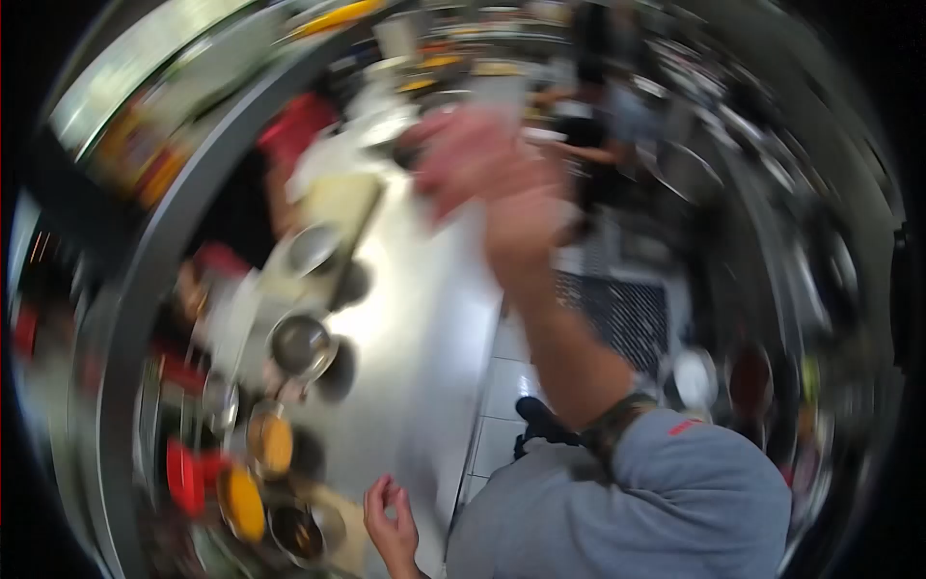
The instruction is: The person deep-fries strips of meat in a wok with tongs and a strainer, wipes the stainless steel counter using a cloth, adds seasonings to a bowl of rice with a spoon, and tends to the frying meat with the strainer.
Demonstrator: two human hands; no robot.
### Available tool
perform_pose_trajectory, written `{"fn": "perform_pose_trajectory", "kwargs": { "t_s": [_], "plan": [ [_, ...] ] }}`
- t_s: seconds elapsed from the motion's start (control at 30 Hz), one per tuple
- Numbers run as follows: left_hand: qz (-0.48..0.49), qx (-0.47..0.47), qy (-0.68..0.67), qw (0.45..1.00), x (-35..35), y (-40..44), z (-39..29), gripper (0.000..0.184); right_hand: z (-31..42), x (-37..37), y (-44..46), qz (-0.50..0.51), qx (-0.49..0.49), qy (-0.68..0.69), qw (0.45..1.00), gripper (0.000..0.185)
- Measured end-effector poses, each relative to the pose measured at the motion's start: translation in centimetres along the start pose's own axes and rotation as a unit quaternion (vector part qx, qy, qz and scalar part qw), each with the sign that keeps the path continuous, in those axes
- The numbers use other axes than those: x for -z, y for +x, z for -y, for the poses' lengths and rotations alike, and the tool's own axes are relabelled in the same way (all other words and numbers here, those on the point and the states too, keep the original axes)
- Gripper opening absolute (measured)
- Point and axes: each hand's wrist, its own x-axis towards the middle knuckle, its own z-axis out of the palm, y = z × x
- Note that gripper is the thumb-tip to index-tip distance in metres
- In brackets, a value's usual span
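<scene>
Glare whitens the counter [415,347] amid motion blur.

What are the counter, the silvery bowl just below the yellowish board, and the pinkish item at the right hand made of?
Counter: likely stainless steel, satin finish; grey with broad, soft glare.
Silvery bowl: probably metal, smooth and shiny; grey sheen, bright rim.
Pinkish item at the right hand: perhaps cloth, but motion blur hides texture and finish.

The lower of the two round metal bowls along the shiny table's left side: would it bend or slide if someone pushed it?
The bowl looks like metal, so it's probably stiff. The table looks smooth and glossy, so a push might slide it easily. Its round, open shape suggests it could tip if pressed at the rim.
</scene>
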Motion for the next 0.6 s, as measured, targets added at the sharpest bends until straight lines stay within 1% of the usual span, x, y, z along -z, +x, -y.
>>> {"fn": "perform_pose_trajectory", "kwargs": {
  "t_s": [0.03, 0.07, 0.1, 0.13, 0.17, 0.2, 0.23, 0.27, 0.3, 0.33, 0.37, 0.4, 0.43, 0.5, 0.53, 0.57, 0.6],
  "plan": [
    [0.033, -0.012, -0.020, 0.999, 0.2, 0.2, 0.6, 0.031, -0.3, -1.1, -3.3, -0.003, -0.053, 0.044, 0.998, 0.023],
    [0.066, -0.017, -0.039, 0.997, 0.6, 0.0, 1.2, 0.031, 1.1, -2.2, -6.4, -0.002, -0.158, -0.055, 0.986, 0.020],
    [0.095, -0.013, -0.058, 0.994, 1.0, -0.5, 2.0, 0.032, 2.0, -3.1, -9.2, 0.017, -0.146, -0.122, 0.982, 0.017],
    [0.133, -0.020, -0.081, 0.988, 1.6, -0.7, 3.0, 0.032, 4.6, -3.8, -11.3, 0.044, -0.151, -0.213, 0.964, 0.016],
    [0.163, -0.024, -0.104, 0.981, 1.9, -0.6, 3.9, 0.032, 5.3, -4.5, -13.8, 0.041, -0.061, -0.275, 0.959, 0.016],
    [0.186, -0.026, -0.127, 0.974, 2.2, -0.6, 4.4, 0.032, 7.2, -5.1, -15.5, 0.053, -0.078, -0.275, 0.957, 0.014],
    [0.228, -0.045, -0.092, 0.968, 2.3, -0.4, 5.0, 0.034, 8.6, -5.0, -17.0, 0.090, -0.079, -0.303, 0.946, 0.012],
    [0.266, -0.068, -0.061, 0.960, 2.6, -0.3, 5.0, 0.036, 11.2, -5.4, -17.9, 0.092, -0.100, -0.320, 0.938, 0.011],
    [0.299, -0.096, -0.030, 0.949, 2.2, 0.0, 4.1, 0.038, 13.7, -5.3, -18.4, 0.096, -0.079, -0.356, 0.926, 0.012],
    [0.314, -0.109, -0.039, 0.942, 1.7, -0.7, 2.2, 0.037, 16.1, -4.9, -19.1, 0.073, -0.070, -0.383, 0.918, 0.013],
    [0.350, -0.140, -0.043, 0.925, 1.2, -0.9, 1.3, 0.036, 18.4, -4.8, -19.8, 0.051, -0.063, -0.405, 0.911, 0.013],
    [0.381, -0.168, -0.046, 0.908, 0.7, -1.2, 0.8, 0.036, 21.5, -4.9, -20.1, 0.009, -0.085, -0.406, 0.910, 0.011],
    [0.408, -0.191, -0.047, 0.892, 0.3, -1.3, 0.5, 0.035, 24.0, -4.5, -20.7, -0.010, -0.069, -0.428, 0.901, 0.011],
    [0.438, -0.195, -0.044, 0.876, -0.9, -2.4, 0.7, 0.035, 28.1, -3.7, -22.4, -0.039, -0.042, -0.460, 0.886, 0.012],
    [0.449, -0.196, -0.047, 0.870, -1.2, -3.2, 0.4, 0.036, 30.0, -2.8, -23.7, -0.058, -0.023, -0.499, 0.864, 0.011],
    [0.459, -0.194, -0.048, 0.866, -1.5, -3.8, 0.2, 0.036, 32.3, -2.0, -25.2, -0.085, -0.030, -0.527, 0.845, 0.012],
    [0.474, -0.224, -0.042, 0.850, -1.7, -4.2, 0.4, 0.037, 34.8, -1.1, -26.9, -0.111, -0.038, -0.552, 0.825, 0.012]
  ]
}}
